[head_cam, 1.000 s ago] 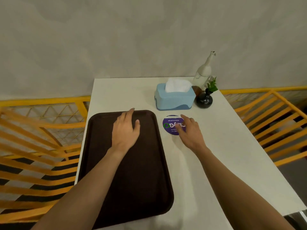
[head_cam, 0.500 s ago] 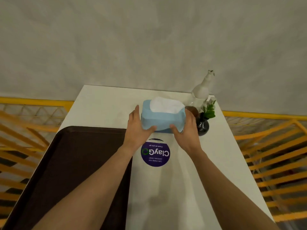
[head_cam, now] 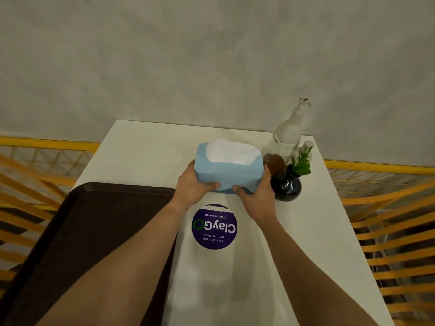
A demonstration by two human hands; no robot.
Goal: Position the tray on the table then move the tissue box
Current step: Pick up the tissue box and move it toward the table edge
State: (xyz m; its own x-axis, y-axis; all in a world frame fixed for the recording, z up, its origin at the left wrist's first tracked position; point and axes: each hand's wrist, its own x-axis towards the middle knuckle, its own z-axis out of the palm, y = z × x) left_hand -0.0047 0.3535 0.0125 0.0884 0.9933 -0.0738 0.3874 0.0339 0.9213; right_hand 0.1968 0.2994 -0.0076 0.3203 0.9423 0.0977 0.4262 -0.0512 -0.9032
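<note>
Tissue box (head_cam: 227, 171): pale blue, white tissue standing out of its top opening. Held between both hands above the worktop (head_cam: 146, 149), just beyond the round purple sticker (head_cam: 214, 226). Whether its underside has cleared the surface cannot be told for certain; it looks tilted toward the camera, which suggests a lift in progress.

Left hand (head_cam: 193, 187): grip clamped on the box's left end, thumb across the near face, fingers hidden behind.

Right hand (head_cam: 255, 192): grip clamped on the box's right end, thumb on the near lower edge, fingers wrapped out of sight round the far side.

Tray (head_cam: 89, 231): dark brown, lying flat on the worktop to the left of the sticker, its near end running out of view. Judged placed; first part of the task appears done.

Remaining: the box's move. It is gripped but not yet set down anywhere new; destination not shown.

Neighbours, placed from the sticker:
- Dark round vase (head_cam: 286, 187) with a green sprig (head_cam: 301, 164), beyond and to the right, just beside the right hand.
- Brown object (head_cam: 274, 162), beyond and to the right, just beside the box's right end; its nature unclear.
- White spray bottle (head_cam: 288, 132), farthest back, near the wall.

Risk, as a judgement: the vase stands close enough to the right hand to be knocked if the box swings rightward.
</note>
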